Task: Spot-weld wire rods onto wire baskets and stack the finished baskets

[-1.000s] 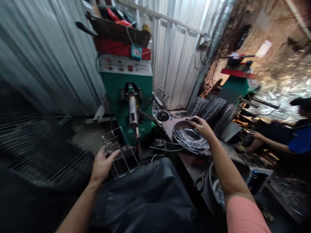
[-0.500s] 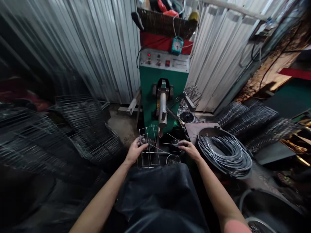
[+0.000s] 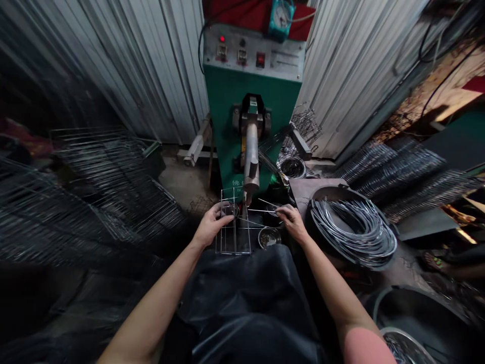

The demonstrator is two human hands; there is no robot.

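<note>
My left hand [image 3: 212, 222] is closed on the left side of a small wire frame [image 3: 235, 233], which stands upright beneath the machine's metal arm. Thin metal rods [image 3: 261, 210] are pinched between the fingertips of my right hand [image 3: 290, 221], their free ends pointing left toward the frame. Just above the frame and the rods is the electrode tip [image 3: 247, 198] of a green spot welding machine [image 3: 223, 121]. Another rod slants between the frame and my right hand; what holds it I cannot make out. A small round bowl [image 3: 270, 237] of tiny parts sits below my right hand.
Coiled metal rings [image 3: 352, 232] fill a round tray on the right, with stacked wire parts [image 3: 405, 172] behind it. Wire racks [image 3: 113, 177] are piled on the left. A dark basin [image 3: 420, 313] stands at lower right. Behind the machine rises a corrugated wall [image 3: 159, 65].
The view has tipped downward and closer to the machine. The wire frame has turned more upright and squarer under the electrode. My right hand and its rods have shifted slightly left.
</note>
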